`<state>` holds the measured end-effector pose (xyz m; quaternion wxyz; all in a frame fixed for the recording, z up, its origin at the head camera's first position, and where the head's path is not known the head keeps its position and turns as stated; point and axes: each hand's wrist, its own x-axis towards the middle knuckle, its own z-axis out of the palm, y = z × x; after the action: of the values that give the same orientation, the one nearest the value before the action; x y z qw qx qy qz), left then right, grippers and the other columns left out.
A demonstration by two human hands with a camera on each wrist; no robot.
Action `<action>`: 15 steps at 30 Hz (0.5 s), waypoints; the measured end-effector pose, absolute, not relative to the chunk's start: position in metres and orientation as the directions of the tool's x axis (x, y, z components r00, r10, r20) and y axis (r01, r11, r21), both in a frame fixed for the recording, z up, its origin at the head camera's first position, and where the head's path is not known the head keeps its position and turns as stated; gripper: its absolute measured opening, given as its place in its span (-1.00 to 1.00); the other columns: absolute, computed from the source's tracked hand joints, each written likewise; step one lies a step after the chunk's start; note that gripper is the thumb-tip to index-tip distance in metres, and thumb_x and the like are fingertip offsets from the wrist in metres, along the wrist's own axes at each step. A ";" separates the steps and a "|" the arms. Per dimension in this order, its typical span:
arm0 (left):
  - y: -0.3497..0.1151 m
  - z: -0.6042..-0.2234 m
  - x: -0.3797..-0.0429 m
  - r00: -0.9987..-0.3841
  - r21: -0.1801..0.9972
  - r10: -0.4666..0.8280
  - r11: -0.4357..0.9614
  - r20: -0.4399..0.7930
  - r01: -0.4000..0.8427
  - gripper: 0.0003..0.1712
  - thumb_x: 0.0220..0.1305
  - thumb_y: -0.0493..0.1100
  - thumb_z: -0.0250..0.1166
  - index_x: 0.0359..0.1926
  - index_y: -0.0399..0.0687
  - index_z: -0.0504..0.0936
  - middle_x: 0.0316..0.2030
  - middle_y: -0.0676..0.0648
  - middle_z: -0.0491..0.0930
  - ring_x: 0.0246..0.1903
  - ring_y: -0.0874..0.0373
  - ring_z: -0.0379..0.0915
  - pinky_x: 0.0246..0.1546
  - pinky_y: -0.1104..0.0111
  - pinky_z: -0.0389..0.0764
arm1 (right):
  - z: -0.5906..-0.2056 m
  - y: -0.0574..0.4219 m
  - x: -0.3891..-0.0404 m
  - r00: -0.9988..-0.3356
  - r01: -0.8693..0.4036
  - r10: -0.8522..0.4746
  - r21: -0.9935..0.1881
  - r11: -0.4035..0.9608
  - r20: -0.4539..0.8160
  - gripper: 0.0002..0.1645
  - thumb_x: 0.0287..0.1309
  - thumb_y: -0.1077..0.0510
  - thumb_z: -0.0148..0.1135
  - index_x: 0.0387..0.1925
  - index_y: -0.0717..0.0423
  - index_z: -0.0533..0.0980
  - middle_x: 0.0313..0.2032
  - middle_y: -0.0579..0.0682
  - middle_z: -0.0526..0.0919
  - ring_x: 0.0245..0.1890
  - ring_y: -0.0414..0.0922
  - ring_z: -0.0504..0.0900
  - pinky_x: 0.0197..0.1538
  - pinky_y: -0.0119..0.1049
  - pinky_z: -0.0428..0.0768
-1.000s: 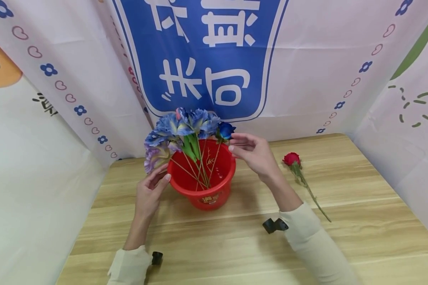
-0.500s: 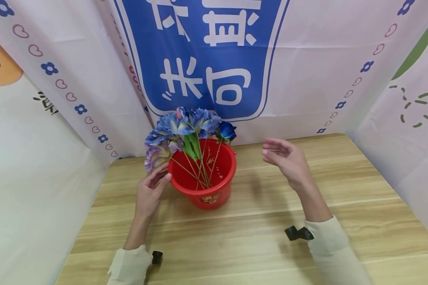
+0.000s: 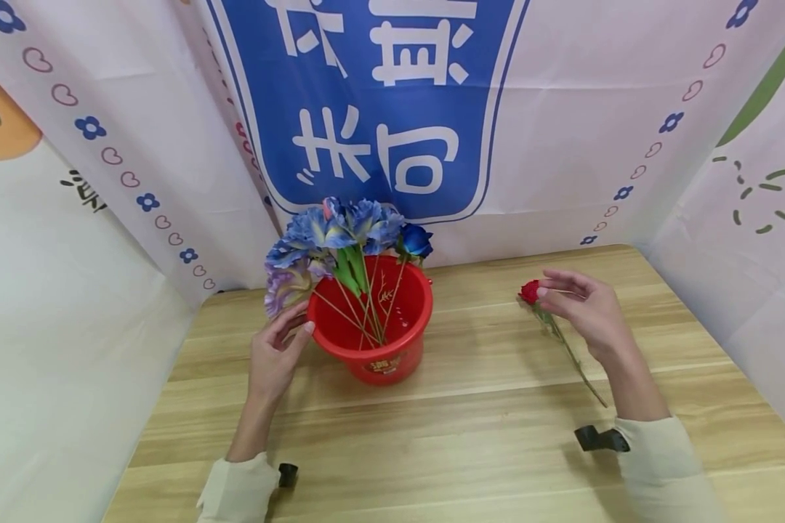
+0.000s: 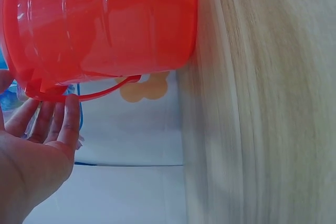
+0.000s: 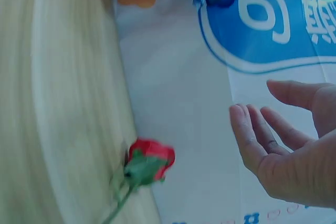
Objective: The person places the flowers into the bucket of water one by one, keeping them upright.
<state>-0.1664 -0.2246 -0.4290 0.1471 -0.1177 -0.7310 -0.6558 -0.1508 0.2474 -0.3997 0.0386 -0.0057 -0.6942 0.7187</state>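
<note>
A red bucket (image 3: 366, 356) stands on the table with several artificial flowers (image 3: 340, 232) inside, blue and purple blooms on thin stems. At the bucket's left side is my left hand (image 3: 276, 356), its fairly straight fingers touching the outside by the rim and the red handle (image 4: 100, 94). On the right a single red rose (image 3: 530, 292) lies with its green stem slanting toward the front. My right hand (image 3: 592, 312) hovers over it with relaxed fingers and holds nothing; in the right wrist view a gap separates this hand from the bloom (image 5: 152, 156).
The wooden table (image 3: 471, 436) reaches back to a white cloth wall with a blue printed panel (image 3: 425, 109). More printed cloth closes off both sides. A blue rose (image 3: 415, 240) leans over the bucket's back right rim.
My right hand has moved right, away from the blue rose at the bucket to above the red rose. The left hand stays at the bucket's side.
</note>
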 end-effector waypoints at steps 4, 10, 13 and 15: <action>-0.226 -0.430 -0.164 -0.923 0.918 -0.012 0.108 0.386 0.382 -0.56 0.28 -0.38 0.32 0.19 -0.32 0.57 0.20 -0.31 0.53 0.05 0.12 0.59 0.02 0.45 0.64 | -0.405 0.265 -0.147 -0.999 -0.008 0.030 -0.999 0.046 0.010 -0.45 0.25 0.20 0.34 0.23 0.27 0.41 -0.08 -0.09 0.65 -0.10 -0.31 0.71 -0.03 -0.37 0.70; -0.227 -0.430 -0.162 -0.918 0.911 0.001 0.120 0.396 0.394 -0.56 0.25 -0.39 0.34 0.17 -0.31 0.59 0.20 -0.26 0.53 0.06 0.11 0.59 0.03 0.43 0.64 | -0.415 0.288 -0.146 -0.999 0.049 0.018 -0.986 0.158 -0.047 -0.35 0.29 0.11 0.31 0.29 0.31 0.34 -0.02 -0.10 0.62 -0.08 -0.34 0.68 0.01 -0.37 0.68; -0.228 -0.431 -0.162 -0.918 0.910 0.008 0.121 0.398 0.396 -0.55 0.26 -0.39 0.34 0.18 -0.34 0.58 0.21 -0.29 0.52 0.06 0.13 0.59 0.04 0.44 0.63 | -0.422 0.300 -0.148 -0.996 0.091 -0.005 -0.985 0.148 -0.092 -0.36 0.29 0.10 0.31 0.28 0.28 0.32 -0.04 -0.18 0.60 -0.09 -0.34 0.67 0.04 -0.35 0.67; -0.229 -0.431 -0.162 -0.917 0.910 0.012 0.116 0.400 0.398 -0.54 0.26 -0.39 0.33 0.19 -0.36 0.56 0.22 -0.31 0.50 0.06 0.14 0.59 0.04 0.44 0.63 | -0.428 0.306 -0.150 -0.993 0.117 -0.020 -0.985 0.125 -0.121 -0.33 0.28 0.10 0.32 0.30 0.29 0.30 -0.04 -0.20 0.60 -0.10 -0.32 0.68 0.07 -0.33 0.66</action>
<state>-0.1615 -0.2287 -0.4305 0.1484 -0.1401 -0.7322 -0.6498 -0.1501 0.3059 -0.4278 -0.0518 -0.0325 -0.7482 0.6607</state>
